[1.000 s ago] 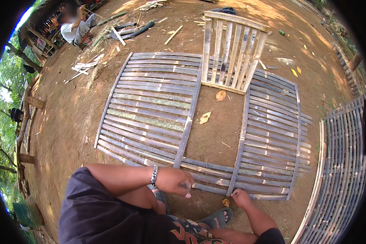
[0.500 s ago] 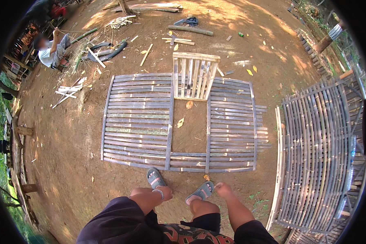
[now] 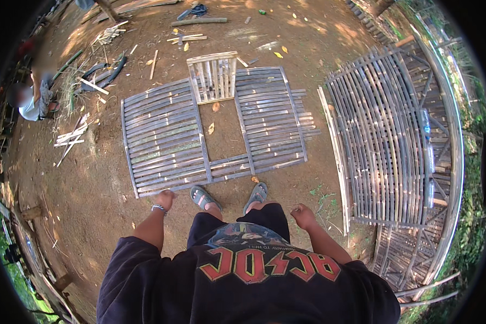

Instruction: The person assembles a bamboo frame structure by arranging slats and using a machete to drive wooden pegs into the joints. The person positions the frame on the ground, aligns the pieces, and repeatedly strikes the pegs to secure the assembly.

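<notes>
My left hand (image 3: 166,200), with a bracelet at the wrist, hangs with curled fingers just below the near left corner of a slatted bamboo panel (image 3: 164,133). Whether it touches the panel I cannot tell; nothing shows in it. My right hand (image 3: 305,215) is loosely closed at my right side, with no object visible in it. The panel lies flat on the ground before my sandalled feet, with a rectangular gap in its middle. A smaller pale slatted bamboo frame (image 3: 215,76) stands tilted at the far end of that gap.
A large bamboo slat structure (image 3: 383,135) stands on the right, with pale poles (image 3: 335,162) along its side. At far left a person (image 3: 31,100) sits near cut bamboo strips (image 3: 73,137). A bamboo pole (image 3: 200,21) and a hammer-like tool (image 3: 180,40) lie at the back.
My view has turned to the right and my body is more upright. Both hands have moved apart to my sides, the left one farther left. The panels have not moved on the ground.
</notes>
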